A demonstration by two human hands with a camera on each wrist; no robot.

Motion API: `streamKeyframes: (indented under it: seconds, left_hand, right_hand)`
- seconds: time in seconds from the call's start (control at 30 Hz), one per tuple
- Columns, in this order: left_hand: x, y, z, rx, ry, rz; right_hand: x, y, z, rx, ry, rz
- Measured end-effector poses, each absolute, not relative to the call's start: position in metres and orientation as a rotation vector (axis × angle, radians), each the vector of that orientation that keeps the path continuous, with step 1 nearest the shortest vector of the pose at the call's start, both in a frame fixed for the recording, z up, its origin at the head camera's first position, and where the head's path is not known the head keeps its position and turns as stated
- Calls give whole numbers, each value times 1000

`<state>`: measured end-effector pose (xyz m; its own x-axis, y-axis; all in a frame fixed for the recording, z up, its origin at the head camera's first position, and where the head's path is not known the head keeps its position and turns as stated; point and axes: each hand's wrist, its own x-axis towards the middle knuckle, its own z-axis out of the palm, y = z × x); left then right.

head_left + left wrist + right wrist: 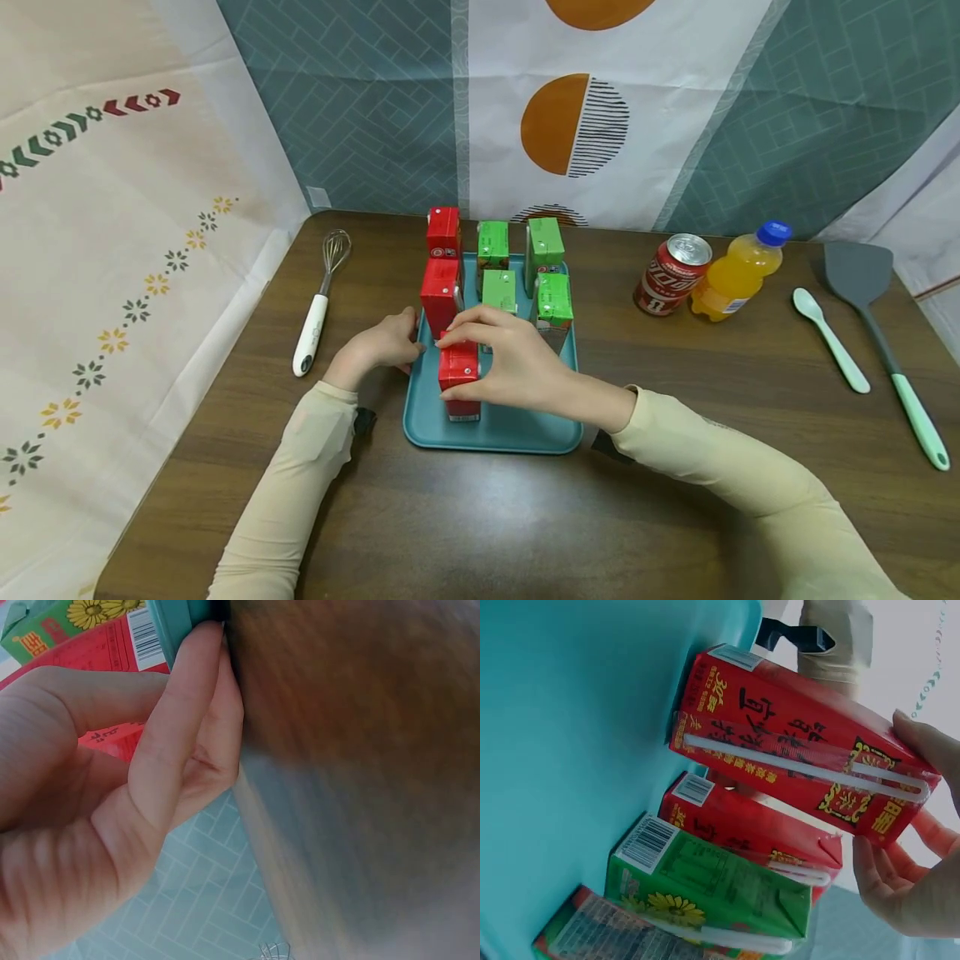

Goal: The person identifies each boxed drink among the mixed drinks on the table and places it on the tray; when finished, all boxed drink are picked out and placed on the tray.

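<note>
My right hand (517, 358) grips a red drink carton (459, 363) by its top, thumb on the near side and fingers on the far side. The carton is upright at the front left of a teal tray (525, 429); a wrapped straw (780, 761) runs along its side in the right wrist view. At the tray's left edge, my left hand (381, 340) holds the rim (171, 634) between thumb and fingers. Two more red cartons (441, 292) stand in a line behind the held one. Several green cartons (553, 293) stand to their right.
A whisk (311, 329) lies left of the tray. To the right stand a red soda can (670, 275) and an orange drink bottle (738, 271). Farther right lie a pale green spoon (832, 342) and a grey spatula (862, 279). A patterned cloth (375, 125) hangs behind the table.
</note>
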<state>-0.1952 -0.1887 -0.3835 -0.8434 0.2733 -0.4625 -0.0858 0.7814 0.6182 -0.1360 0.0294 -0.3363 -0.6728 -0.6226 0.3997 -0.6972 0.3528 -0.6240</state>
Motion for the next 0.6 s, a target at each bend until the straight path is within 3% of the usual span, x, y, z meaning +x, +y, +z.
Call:
streamKeyframes:
  seconds: [0.6]
  left_hand:
    - [-197,-190,-384,138,2397,909]
  right_hand:
    - [-134,29,-337,1327,-2681,927]
